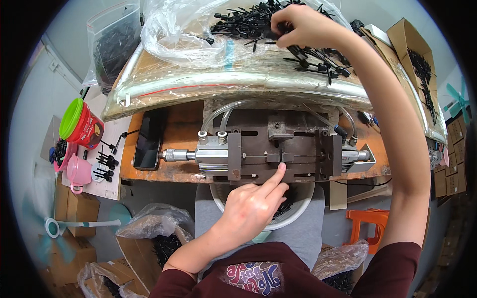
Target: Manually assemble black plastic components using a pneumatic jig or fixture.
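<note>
My left hand (254, 207) reaches in from below, index finger stretched out and its tip at the small metal jaws (274, 157) in the middle of a dark metal fixture (303, 141). The other fingers are loosely curled, and nothing shows in them. Over the raised, plastic-covered shelf, my right hand (310, 27) is closed at a heap of black plastic parts (243, 22) with thin stems and thicker heads, like cable ties. Dark pieces show at its fingertips; how many it grips is hidden. More such parts (323, 64) lie just below that hand.
Metal air cylinders (211, 155) with clear hoses flank the fixture. A phone (148, 141), red tub (89, 126) and pink cup (78, 171) stand left. Below, a white basin (298, 218) sits at my lap. An orange stool (366, 223) and cartons (449, 169) are at right.
</note>
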`<state>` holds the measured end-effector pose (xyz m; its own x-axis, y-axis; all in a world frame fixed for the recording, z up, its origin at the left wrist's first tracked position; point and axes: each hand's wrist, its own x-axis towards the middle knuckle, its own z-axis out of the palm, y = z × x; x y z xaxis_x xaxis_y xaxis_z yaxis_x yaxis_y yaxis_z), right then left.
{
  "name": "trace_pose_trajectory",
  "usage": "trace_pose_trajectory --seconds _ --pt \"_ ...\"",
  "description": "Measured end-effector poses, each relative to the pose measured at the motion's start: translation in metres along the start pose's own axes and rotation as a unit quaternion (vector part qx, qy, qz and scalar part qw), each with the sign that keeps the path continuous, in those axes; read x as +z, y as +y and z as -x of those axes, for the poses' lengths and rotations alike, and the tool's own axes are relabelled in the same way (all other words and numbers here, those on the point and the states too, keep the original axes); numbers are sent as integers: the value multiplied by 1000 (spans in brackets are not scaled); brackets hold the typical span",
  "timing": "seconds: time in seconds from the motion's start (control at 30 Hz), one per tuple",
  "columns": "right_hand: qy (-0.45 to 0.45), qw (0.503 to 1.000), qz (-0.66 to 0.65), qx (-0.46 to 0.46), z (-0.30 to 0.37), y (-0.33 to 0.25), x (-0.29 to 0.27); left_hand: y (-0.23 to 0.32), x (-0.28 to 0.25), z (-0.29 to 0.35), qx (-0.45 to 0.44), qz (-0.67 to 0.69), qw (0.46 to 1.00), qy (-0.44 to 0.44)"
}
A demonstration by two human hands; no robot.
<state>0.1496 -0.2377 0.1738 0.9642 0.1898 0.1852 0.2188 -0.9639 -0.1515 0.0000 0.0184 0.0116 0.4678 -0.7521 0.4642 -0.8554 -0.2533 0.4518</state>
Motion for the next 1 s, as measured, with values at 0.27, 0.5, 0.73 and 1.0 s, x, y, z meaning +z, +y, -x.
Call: trace_pose_trajectory --seconds 0.27,0.5,0.73,1.0 --pt "71 958 -236 148 20 7 -24 4 -13 16 29 86 995 -33" --pt "174 817 -525 164 44 5 -25 9 -28 11 26 84 995 -38" --pt "234 807 -535 88 69 24 -3 -9 -37 -27 22 82 976 200" --pt "199 793 -551 168 72 55 13 -21 -32 -82 46 25 963 266"
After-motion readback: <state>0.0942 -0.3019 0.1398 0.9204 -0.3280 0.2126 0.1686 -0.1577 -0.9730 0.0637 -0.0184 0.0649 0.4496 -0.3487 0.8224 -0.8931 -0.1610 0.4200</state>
